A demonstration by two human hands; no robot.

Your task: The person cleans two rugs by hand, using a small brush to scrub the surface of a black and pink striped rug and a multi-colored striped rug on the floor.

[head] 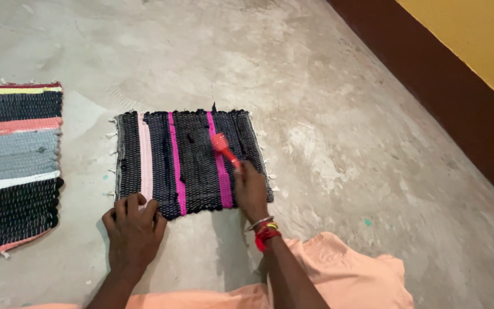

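Hands: left hand flat, fingers spread, pressing near edge of small woven rug | right hand closed around red-handled tool, its head resting on rug's pink stripe | rug: black with pink stripes, flat on concrete floor | second striped rug well apart, left | brown-and-yellow wall beyond.

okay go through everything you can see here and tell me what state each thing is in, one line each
Small woven mat: spread flat on the concrete floor, black with pink stripes.
Left hand: pressed flat on the small mat's near edge.
Right hand: closed on the red tool.
Red tool: held, its head over the small mat.
Striped mat: flat on the floor, apart, partly out of frame.
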